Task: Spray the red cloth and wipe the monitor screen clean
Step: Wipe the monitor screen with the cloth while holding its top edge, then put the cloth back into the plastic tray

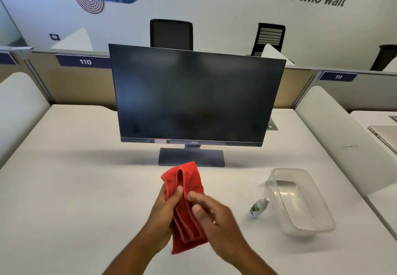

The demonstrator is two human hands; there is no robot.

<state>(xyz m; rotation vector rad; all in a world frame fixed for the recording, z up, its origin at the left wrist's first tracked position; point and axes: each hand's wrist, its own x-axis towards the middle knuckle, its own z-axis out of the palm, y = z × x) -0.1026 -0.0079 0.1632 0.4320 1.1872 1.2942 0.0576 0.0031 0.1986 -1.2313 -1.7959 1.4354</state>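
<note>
While left hand grips cloth, right hand pinches fold; spraying pending, bottle near table's right edge needs fetching.

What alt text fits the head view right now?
Both hands, left hand and right hand, hold a folded red cloth above a white desk, before a dark monitor. A small spray bottle lies beside a clear tub.
</note>
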